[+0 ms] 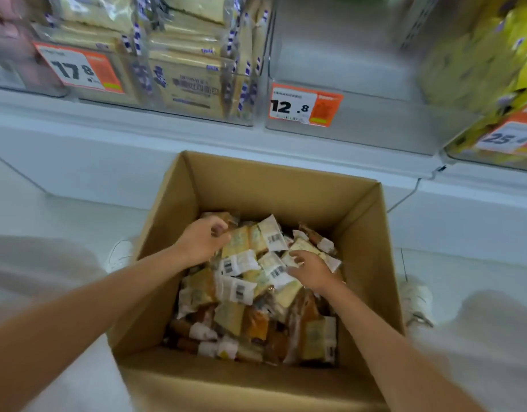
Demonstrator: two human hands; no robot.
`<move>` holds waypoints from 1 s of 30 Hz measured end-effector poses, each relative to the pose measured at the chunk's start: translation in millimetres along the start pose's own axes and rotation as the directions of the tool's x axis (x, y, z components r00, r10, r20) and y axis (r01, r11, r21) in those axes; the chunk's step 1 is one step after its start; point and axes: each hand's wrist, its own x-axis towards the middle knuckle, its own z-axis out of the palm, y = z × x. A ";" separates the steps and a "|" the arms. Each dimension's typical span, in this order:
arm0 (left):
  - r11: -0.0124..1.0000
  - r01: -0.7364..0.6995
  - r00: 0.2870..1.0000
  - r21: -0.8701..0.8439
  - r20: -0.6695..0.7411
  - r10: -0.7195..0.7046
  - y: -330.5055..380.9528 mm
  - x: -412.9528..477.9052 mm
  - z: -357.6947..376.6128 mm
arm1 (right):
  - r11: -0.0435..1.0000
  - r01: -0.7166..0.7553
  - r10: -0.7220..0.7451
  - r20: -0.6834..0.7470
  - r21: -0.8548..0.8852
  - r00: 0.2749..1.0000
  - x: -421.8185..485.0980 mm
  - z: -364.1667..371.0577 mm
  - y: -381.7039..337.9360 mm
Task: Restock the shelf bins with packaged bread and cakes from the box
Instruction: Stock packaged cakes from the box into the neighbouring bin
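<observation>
Three orange-and-white price tags face you: the left tag [78, 68] reads 17.8, the middle tag [305, 105] reads 12.8, and the right tag [508, 138], blurred, starts with 25. Below them you see a white ledge [107, 120], with a white base panel [92, 173] under it reaching the pale floor [48, 221]. A thin cable [410, 193] hangs from the ledge at the right. Your left shoe [119, 254] and right shoe [416, 301], both white, stand well apart on the floor.

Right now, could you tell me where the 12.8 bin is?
Head view, upper middle: the 12.8 bin sits between the bread bin and the yellow-packet bin, above the box.
</observation>
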 end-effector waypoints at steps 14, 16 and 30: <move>0.968 -0.242 0.883 0.061 0.428 0.194 10.9 -29.4 53.6 | 0.905 -0.090 0.119 -0.043 0.415 0.992 -27.0 -38.3 -61.5; 0.985 -0.159 0.926 -0.073 0.334 0.174 26.0 -29.8 52.2 | 0.896 -0.092 0.119 -0.037 0.434 0.992 -38.7 -46.3 -61.4; 0.578 0.456 0.821 -0.677 0.571 0.020 40.2 -7.9 0.3 | 0.506 0.024 -0.107 0.035 0.862 0.994 -45.1 -34.2 -23.1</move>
